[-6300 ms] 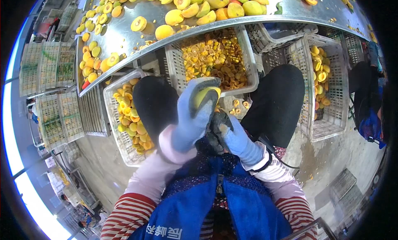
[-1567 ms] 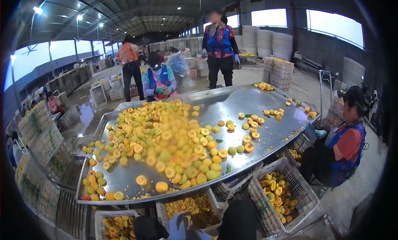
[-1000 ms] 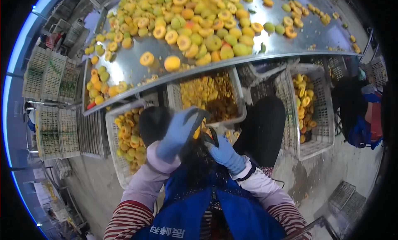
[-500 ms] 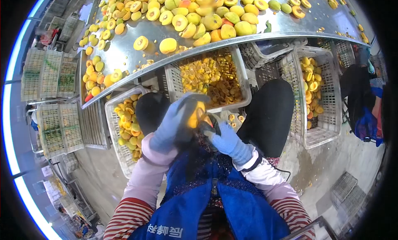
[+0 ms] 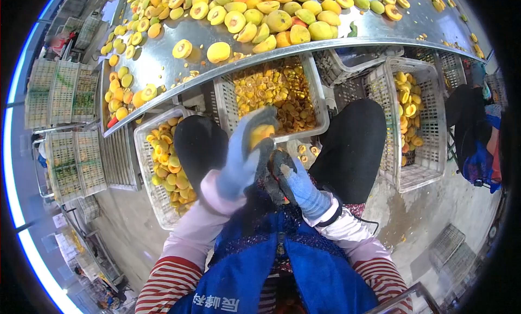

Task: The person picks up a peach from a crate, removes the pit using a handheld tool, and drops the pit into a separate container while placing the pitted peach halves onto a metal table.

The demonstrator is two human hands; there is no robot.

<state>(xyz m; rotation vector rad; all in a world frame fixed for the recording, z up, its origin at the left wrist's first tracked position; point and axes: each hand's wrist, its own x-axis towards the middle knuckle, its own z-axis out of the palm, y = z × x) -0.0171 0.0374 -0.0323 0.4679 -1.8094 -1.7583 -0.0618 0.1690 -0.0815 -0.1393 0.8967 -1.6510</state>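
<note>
My left hand (image 5: pixel 245 151), in a blue glove with dark fingertips, is closed around a yellow peach (image 5: pixel 261 132) held above my lap. My right hand (image 5: pixel 293 175), gloved the same way, sits just right of and below the fruit, its dark fingertips touching it. Whether the right hand holds a tool is hidden. Both hands hover between my knees, in front of a white crate of peach pits and scraps (image 5: pixel 277 91).
A steel table (image 5: pixel 163 59) carries several whole and halved peaches. A crate of peach halves (image 5: pixel 165 162) stands at my left knee, another (image 5: pixel 412 113) at my right. Stacked empty crates (image 5: pixel 65 124) fill the left. Another person sits at the far right (image 5: pixel 477 140).
My head tipped from looking out over the hall down to my lap. The left hand lifted the peach slightly, and the right hand dropped a little lower.
</note>
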